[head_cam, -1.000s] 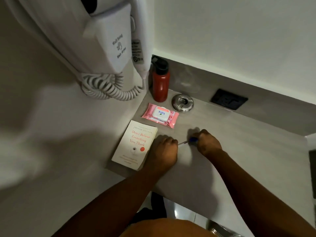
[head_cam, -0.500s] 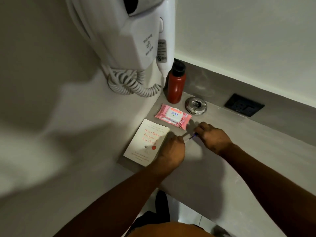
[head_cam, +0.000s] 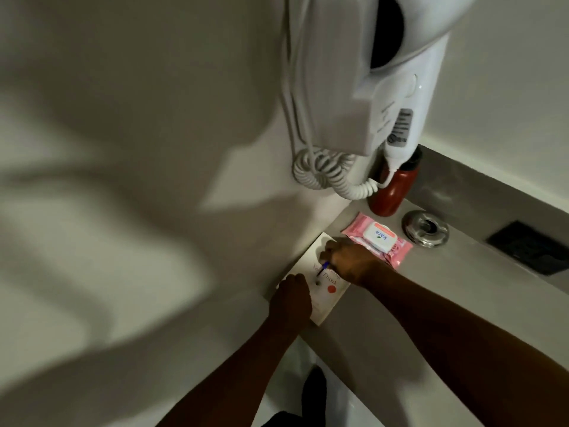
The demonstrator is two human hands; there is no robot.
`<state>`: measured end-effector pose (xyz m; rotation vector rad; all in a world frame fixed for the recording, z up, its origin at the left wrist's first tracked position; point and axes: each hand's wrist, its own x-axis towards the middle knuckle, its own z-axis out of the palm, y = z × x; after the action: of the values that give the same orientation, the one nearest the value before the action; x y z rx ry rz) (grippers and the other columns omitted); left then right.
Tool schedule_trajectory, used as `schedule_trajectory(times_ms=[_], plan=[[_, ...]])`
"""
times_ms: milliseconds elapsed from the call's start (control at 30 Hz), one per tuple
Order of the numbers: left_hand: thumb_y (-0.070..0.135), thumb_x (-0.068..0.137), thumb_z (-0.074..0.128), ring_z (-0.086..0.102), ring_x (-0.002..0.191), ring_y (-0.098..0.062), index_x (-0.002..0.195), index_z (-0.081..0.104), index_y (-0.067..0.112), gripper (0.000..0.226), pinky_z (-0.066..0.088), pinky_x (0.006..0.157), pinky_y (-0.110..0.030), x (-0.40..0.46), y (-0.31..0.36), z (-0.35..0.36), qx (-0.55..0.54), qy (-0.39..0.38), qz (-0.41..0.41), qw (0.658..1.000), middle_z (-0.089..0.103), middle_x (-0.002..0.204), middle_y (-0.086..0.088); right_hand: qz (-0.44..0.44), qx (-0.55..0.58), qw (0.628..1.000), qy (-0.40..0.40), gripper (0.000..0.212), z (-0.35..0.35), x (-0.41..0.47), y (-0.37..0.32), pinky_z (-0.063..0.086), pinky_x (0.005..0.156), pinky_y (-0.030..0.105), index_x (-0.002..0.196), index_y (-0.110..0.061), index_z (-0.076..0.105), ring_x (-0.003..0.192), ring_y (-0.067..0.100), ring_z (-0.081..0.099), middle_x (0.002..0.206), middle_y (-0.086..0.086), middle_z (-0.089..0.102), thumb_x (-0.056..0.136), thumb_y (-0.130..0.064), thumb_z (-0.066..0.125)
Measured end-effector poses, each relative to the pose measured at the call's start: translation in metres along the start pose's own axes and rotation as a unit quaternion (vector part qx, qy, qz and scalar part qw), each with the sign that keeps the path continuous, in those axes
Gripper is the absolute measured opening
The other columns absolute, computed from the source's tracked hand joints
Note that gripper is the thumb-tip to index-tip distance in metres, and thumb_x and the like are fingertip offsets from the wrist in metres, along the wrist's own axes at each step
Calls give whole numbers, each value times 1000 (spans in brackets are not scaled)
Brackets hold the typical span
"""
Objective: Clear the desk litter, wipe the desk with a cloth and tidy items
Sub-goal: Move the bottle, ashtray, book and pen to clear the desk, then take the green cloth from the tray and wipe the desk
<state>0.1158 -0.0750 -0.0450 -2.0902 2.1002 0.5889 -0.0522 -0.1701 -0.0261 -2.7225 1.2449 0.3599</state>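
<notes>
"kara" was read on the white lid of the pink wipes pack [head_cam: 378, 239]. "Think" was made out on the book cover [head_cam: 331, 288]. The hair dryer [head_cam: 400, 87] label was illegible.

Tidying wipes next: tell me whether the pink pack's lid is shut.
Shut: the pink wipes pack lies flat, its white flip lid flush.

Matt grey desk [head_cam: 431, 303], glossy plastic wipes pack [head_cam: 377, 240], shiny metal ashtray [head_cam: 426, 228].

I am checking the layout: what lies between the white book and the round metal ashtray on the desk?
In the head view, the pink wipes pack lies between the book and the ashtray; the right hand with the pen overlaps the pack's near edge.
</notes>
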Motion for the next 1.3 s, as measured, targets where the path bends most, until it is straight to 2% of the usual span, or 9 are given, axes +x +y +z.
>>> schedule_trajectory(times_ms=[200, 400, 500, 600, 800, 933, 1067, 1200, 1300], plan=[[36, 99, 51, 51, 126, -29, 136, 46, 15, 43, 46, 102, -43, 3, 6, -6, 25, 29, 39, 999, 50, 140, -10, 32, 58, 997, 33, 35, 4, -18, 3, 40, 108, 35, 134, -24, 58, 131, 27, 48, 142, 5, 51, 100, -27, 51], [33, 92, 48, 47, 139, -32, 141, 52, 8, 55, 39, 115, -44, 15, 63, -6, 19, 134, 282, 950, 50, 149, -14, 122, 138, 974, 132, 43, 15, -111, 28, 36, 112, 31, 141, -16, 53, 137, 25, 46, 150, 6, 48, 101, -32, 48], [37, 94, 43, 37, 146, -29, 149, 41, 13, 59, 31, 120, -45, 20, 128, -2, 54, 110, 368, 922, 41, 156, -12, 190, 146, 958, 154, 50, 28, -181, 51, 32, 117, 33, 145, -12, 47, 141, 25, 42, 152, 10, 45, 101, -34, 48], [39, 100, 35, 13, 154, -25, 156, 20, 18, 62, 6, 126, -42, 17, 204, 11, 103, 56, 446, 887, 21, 165, -6, 297, 141, 929, 171, 58, 46, -261, 66, 36, 116, 38, 148, -9, 43, 138, 31, 45, 152, 14, 44, 96, -34, 55], [37, 104, 31, -2, 155, -21, 158, 7, 20, 62, -13, 119, -32, -36, 382, 64, 126, -21, 589, 798, 4, 168, -1, 510, 153, 834, 144, 63, 95, -444, 79, 40, 109, 44, 139, -3, 52, 129, 40, 53, 142, 24, 52, 83, -24, 73], [33, 103, 33, 3, 155, -22, 158, 10, 16, 62, -3, 127, -36, -100, 498, 106, 150, -61, 681, 714, 8, 168, -4, 631, 172, 746, 128, 62, 127, -558, 82, 26, 119, 38, 148, -7, 40, 143, 34, 35, 155, 19, 37, 92, -25, 60], [33, 104, 36, 9, 155, -25, 158, 13, 12, 62, 7, 126, -34, -168, 599, 153, 140, -79, 750, 641, 14, 166, -10, 745, 184, 627, 134, 57, 160, -660, 88, 27, 119, 39, 145, -7, 41, 144, 33, 32, 155, 21, 35, 93, -23, 57], [25, 102, 41, 22, 150, -32, 157, 17, 11, 62, 19, 124, -37, -216, 686, 198, 146, -112, 761, 622, 21, 163, -17, 819, 228, 515, 109, 54, 193, -734, 96, 39, 108, 47, 140, -11, 45, 137, 39, 38, 150, 21, 38, 90, -25, 60], [17, 100, 44, 30, 146, -37, 157, 19, 15, 62, 26, 122, -43, -233, 743, 227, 186, -117, 751, 623, 23, 162, -18, 825, 263, 491, 95, 52, 218, -770, 101, 43, 103, 47, 138, -18, 49, 132, 38, 42, 145, 17, 45, 89, -28, 62]])
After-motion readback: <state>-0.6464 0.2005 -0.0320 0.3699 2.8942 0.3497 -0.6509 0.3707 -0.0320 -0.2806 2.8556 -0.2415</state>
